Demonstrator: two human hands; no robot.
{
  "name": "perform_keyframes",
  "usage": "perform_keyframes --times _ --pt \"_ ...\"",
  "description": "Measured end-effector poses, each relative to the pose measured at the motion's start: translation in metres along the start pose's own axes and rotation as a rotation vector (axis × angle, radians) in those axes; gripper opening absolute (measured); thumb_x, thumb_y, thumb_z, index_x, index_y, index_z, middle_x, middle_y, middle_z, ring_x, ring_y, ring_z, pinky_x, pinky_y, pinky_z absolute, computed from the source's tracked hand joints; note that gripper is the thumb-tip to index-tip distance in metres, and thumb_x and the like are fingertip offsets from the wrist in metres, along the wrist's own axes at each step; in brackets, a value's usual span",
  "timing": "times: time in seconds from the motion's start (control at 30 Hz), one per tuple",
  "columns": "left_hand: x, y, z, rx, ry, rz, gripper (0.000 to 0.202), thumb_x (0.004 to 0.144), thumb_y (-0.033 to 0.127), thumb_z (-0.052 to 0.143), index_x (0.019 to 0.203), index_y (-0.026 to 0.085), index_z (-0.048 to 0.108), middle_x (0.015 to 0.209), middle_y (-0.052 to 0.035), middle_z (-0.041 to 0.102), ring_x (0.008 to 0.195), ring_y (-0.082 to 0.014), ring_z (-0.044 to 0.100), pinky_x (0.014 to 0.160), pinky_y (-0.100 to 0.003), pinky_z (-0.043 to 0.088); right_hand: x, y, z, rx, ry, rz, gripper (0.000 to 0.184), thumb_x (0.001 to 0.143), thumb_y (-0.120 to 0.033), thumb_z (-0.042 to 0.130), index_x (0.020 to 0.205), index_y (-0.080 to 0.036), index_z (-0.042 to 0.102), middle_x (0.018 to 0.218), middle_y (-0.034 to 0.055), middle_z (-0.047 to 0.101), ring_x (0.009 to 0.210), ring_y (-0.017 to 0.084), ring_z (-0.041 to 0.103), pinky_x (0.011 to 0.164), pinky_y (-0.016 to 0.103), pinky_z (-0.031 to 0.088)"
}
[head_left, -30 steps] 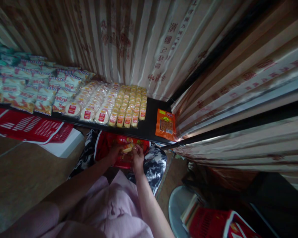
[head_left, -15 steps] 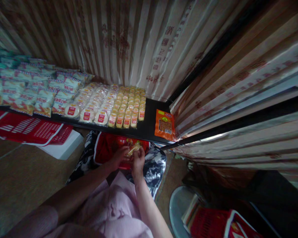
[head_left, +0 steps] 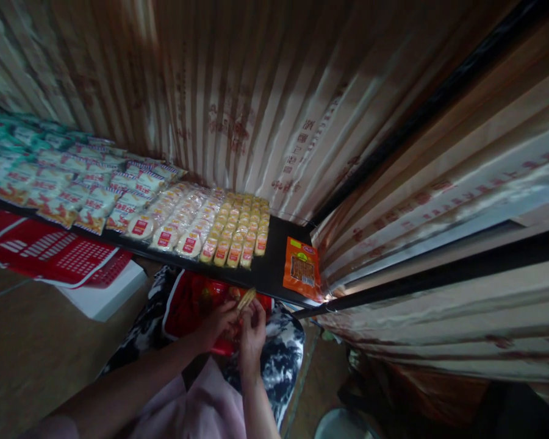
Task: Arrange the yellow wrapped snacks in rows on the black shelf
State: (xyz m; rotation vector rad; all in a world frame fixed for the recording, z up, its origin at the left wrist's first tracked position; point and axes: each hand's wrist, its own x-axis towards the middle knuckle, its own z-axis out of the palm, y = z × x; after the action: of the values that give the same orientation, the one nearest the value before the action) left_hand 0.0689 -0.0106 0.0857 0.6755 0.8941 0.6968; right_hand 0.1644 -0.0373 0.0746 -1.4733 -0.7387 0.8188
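Note:
Over my lap, a small yellow wrapped snack (head_left: 246, 299) is pinched between the fingers of both hands. My left hand (head_left: 222, 319) closes on its left side, and my right hand (head_left: 253, 324) grips it from the right. Below them a red basket (head_left: 176, 308) rests on my thighs, with packets in it that are too dim to read. On the black shelf just beyond, similar yellow wrapped snacks (head_left: 235, 235) stand in tight rows. Left of these are rows of round white wrapped snacks (head_left: 166, 236).
An orange packet (head_left: 301, 268) lies on the right end of the black shelf (head_left: 274, 259). White snack bags (head_left: 91, 204) and green bags (head_left: 25, 135) fill its left. Underneath are a red basket (head_left: 64, 253) and a white box (head_left: 101, 296). Pleated curtain (head_left: 238, 91) hangs behind.
My view has tilted up, so the shelf and its snacks sit lower in the picture. Both hands still hold the yellow snack, which now points more upward.

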Motion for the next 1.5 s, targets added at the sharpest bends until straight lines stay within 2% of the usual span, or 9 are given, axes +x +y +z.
perform_keyframes --times 0.13,0.3,0.6,0.87,0.97,1.13,1.23,1.33,1.5 --pt "0.003 0.003 0.005 -0.081 0.071 -0.043 0.044 0.065 0.043 0.067 0.097 0.015 0.061 0.071 -0.0011 0.064 0.055 -0.0091 0.055 0.052 -0.02 0.036 0.0 0.001 0.001 -0.027 -0.027 0.007 0.053 0.075 -0.05 0.059 0.115 -0.016 0.052 0.112 0.0123 0.064 0.101 0.024 0.062 0.087 0.035 0.049" --pt "0.003 0.01 0.012 -0.19 0.072 -0.019 0.04 0.063 0.043 0.068 0.09 0.014 0.062 0.07 -0.0022 0.066 0.066 -0.0142 0.063 0.056 -0.021 0.039 0.0 -0.005 0.001 -0.108 -0.034 0.022 0.058 0.074 -0.052 0.058 0.121 -0.017 0.052 0.116 0.0129 0.061 0.103 0.025 0.06 0.089 0.037 0.047" --pt "0.008 0.025 0.021 -0.34 0.085 -0.16 0.028 0.074 0.038 0.054 0.082 0.012 0.063 0.065 -0.0031 0.066 0.061 -0.0143 0.061 0.055 -0.022 0.04 0.005 -0.02 0.001 -0.15 0.003 -0.112 0.046 0.078 -0.043 0.053 0.115 -0.015 0.058 0.115 0.0119 0.062 0.108 0.024 0.057 0.093 0.038 0.044" --pt "0.017 0.027 0.025 -0.311 0.115 -0.144 0.032 0.071 0.041 0.055 0.082 0.013 0.062 0.065 -0.0025 0.064 0.056 -0.0129 0.059 0.055 -0.022 0.041 0.014 -0.023 -0.002 -0.109 0.004 -0.179 0.039 0.08 -0.038 0.052 0.113 -0.017 0.059 0.115 0.0106 0.061 0.107 0.022 0.057 0.094 0.039 0.044" --pt "0.017 0.026 0.028 -0.242 0.149 -0.055 0.031 0.067 0.039 0.061 0.084 0.013 0.062 0.071 -0.0028 0.066 0.06 -0.0122 0.06 0.057 -0.021 0.041 0.016 -0.02 -0.004 -0.123 -0.012 -0.177 0.041 0.081 -0.04 0.05 0.115 -0.017 0.059 0.115 0.0107 0.061 0.108 0.022 0.057 0.094 0.038 0.044" --pt "0.022 0.028 0.035 0.027 0.216 0.117 0.033 0.069 0.029 0.066 0.099 0.016 0.06 0.086 -0.0037 0.067 0.058 -0.0091 0.057 0.05 -0.019 0.036 0.023 -0.018 -0.007 -0.092 -0.063 -0.1 0.046 0.081 -0.046 0.05 0.117 -0.018 0.059 0.109 0.0089 0.064 0.102 0.022 0.059 0.089 0.035 0.046" --pt "0.03 0.026 0.037 0.152 0.307 0.227 0.025 0.07 0.018 0.065 0.094 0.017 0.059 0.094 -0.0049 0.067 0.072 -0.0115 0.061 0.062 -0.02 0.044 0.03 -0.018 -0.009 -0.105 -0.066 -0.079 0.046 0.08 -0.048 0.052 0.115 -0.017 0.06 0.105 0.0082 0.066 0.1 0.022 0.061 0.087 0.035 0.047" --pt "0.034 0.024 0.038 0.271 0.373 0.304 0.025 0.07 0.009 0.063 0.092 0.018 0.057 0.092 -0.0039 0.067 0.084 -0.0145 0.062 0.077 -0.024 0.047 0.037 -0.019 -0.012 -0.151 -0.091 -0.071 0.045 0.079 -0.047 0.054 0.111 -0.017 0.062 0.103 0.0081 0.068 0.097 0.022 0.061 0.084 0.033 0.047" --pt "0.027 0.027 0.044 0.414 0.359 0.34 0.028 0.074 0.012 0.059 0.101 0.02 0.056 0.1 -0.0043 0.065 0.082 -0.0152 0.062 0.08 -0.028 0.048 0.044 -0.034 -0.016 -0.238 -0.168 -0.051 0.04 0.079 -0.046 0.054 0.102 -0.015 0.064 0.091 0.0066 0.069 0.081 0.019 0.062 0.073 0.028 0.047"
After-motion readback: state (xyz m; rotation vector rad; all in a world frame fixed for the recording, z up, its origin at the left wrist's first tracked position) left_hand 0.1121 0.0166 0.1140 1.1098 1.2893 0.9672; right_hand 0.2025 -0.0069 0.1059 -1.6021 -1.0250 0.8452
